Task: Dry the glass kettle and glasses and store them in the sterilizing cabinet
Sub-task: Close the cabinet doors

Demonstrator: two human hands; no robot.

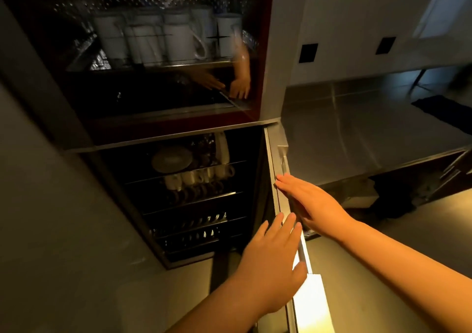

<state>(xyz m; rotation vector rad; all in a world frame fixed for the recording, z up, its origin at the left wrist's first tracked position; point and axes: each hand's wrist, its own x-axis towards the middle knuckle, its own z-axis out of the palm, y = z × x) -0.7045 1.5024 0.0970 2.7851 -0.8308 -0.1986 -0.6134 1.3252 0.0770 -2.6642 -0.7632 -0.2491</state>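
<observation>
The sterilizing cabinet (265,51) stands in front of me with a dark glass upper door shut and its lower compartment open. The lower door (282,159) swings out to the right, seen edge-on. My right hand (310,205) lies flat with straight fingers against that door's edge, just below its handle. My left hand (270,261) reaches toward the same door edge lower down, fingers spread and straight, holding nothing. Behind the upper glass stand several white mugs (176,38). No glass kettle or drinking glasses are in view.
The lower racks (194,194) hold a plate, small white cups and several dark pieces. A steel counter (357,128) runs to the right with a dark cloth (444,113) on it. A grey wall panel fills the left. Both hands are mirrored in the upper glass.
</observation>
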